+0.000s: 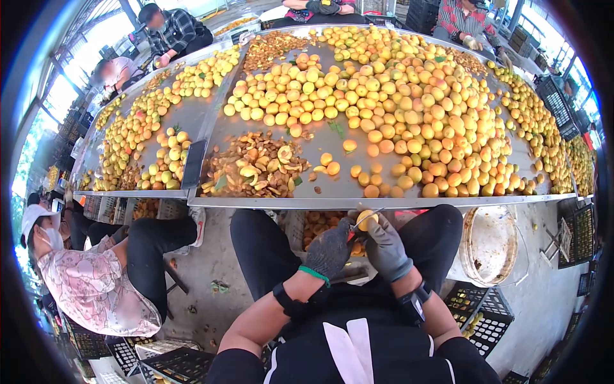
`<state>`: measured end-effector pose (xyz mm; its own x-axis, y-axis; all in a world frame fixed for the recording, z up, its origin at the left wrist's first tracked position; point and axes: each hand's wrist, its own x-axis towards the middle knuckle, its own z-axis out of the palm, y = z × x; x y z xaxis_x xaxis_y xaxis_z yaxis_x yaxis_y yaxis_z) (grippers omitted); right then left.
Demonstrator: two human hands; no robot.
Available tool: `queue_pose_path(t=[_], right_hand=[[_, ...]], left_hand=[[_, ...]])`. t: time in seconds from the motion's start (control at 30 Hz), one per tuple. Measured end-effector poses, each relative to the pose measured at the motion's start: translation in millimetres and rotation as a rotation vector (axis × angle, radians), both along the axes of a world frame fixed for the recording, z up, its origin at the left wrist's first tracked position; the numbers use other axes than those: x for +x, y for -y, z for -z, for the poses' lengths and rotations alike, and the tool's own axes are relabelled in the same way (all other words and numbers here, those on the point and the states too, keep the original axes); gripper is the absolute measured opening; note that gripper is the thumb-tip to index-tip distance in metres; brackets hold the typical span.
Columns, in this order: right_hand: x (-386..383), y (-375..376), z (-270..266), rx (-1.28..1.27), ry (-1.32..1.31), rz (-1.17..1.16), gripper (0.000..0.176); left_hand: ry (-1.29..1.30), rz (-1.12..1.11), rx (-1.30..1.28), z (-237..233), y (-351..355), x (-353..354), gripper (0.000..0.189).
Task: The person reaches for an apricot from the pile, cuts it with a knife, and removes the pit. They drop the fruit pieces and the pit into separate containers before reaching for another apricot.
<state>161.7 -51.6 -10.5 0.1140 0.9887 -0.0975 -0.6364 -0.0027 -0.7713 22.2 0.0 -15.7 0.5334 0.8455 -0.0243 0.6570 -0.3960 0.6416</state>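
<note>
Over my lap, just below the table's front edge, my two gloved hands meet. My right hand point(389, 249), in a grey glove, has its fingers closed round a yellow-orange apricot point(367, 221). In a darker glove with a green cuff, my left hand point(328, 248) is closed on a small knife with a red handle; its thin metal blade point(377, 210) lies across the apricot's upper side. Most of the handle is hidden by the fingers. Below and behind my hands, a crate of orange apricot halves point(320, 225) stands between my knees.
The metal table point(288, 201) carries a large heap of apricots point(428, 128) and a pile of pits and scraps point(256, 166). A dirty white bucket point(489, 246) stands right of my knee. Black crates point(480, 313) sit behind it. A person point(96, 275) sits at left; others work across the table.
</note>
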Motion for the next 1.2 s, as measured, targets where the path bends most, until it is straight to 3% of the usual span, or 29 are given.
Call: queue_pose_path(t=[0.1, 0.17, 0.23, 0.33, 0.53, 0.6, 0.77, 0.87, 0.97, 1.07, 1.13, 1.2], right_hand=[[7, -1, -1, -0.012, 0.199, -0.054, 0.039], [3, -1, 3, -0.025, 0.334, -0.042, 0.039], [-13, -2, 15, 0.02, -0.118, 0.043, 0.041], [-14, -5, 19, -0.023, -0.153, 0.037, 0.038], [3, -3, 11, -0.071, 0.191, 0.003, 0.037], [-4, 2, 21, -0.13, -0.096, 0.033, 0.037], [0, 0, 26, -0.115, -0.149, -0.085, 0.035], [1, 0, 5, -0.131, 0.056, -0.138, 0.034], [-3, -3, -5, 0.006, 0.279, -0.11, 0.034], [-10, -1, 10, 0.05, 0.105, -0.051, 0.033], [-18, -1, 17, 0.004, -0.199, -0.008, 0.034], [-18, -3, 17, -0.032, -0.19, -0.029, 0.035]], left_hand=[[-0.076, 0.043, 0.013, 3, -2, -2, 0.031], [0.068, -0.004, 0.085, 23, 1, 3, 0.031], [0.024, -0.03, 0.055, 8, 5, 8, 0.031], [-0.028, -0.035, 0.091, 6, 4, 0, 0.03], [-0.077, 0.015, 0.275, 4, 3, -3, 0.025], [-0.065, 0.002, 0.362, 11, 4, -2, 0.023], [0.033, 0.059, 0.506, 28, -6, -14, 0.025], [0.04, 0.079, 0.539, 13, -1, -16, 0.032], [0.015, 0.043, 0.56, -1, 4, -16, 0.034], [0.022, 0.024, 0.543, -12, 8, -14, 0.035], [-0.007, 0.005, 0.496, -18, 12, -16, 0.028], [-0.042, -0.009, 0.453, -16, 10, -19, 0.021]])
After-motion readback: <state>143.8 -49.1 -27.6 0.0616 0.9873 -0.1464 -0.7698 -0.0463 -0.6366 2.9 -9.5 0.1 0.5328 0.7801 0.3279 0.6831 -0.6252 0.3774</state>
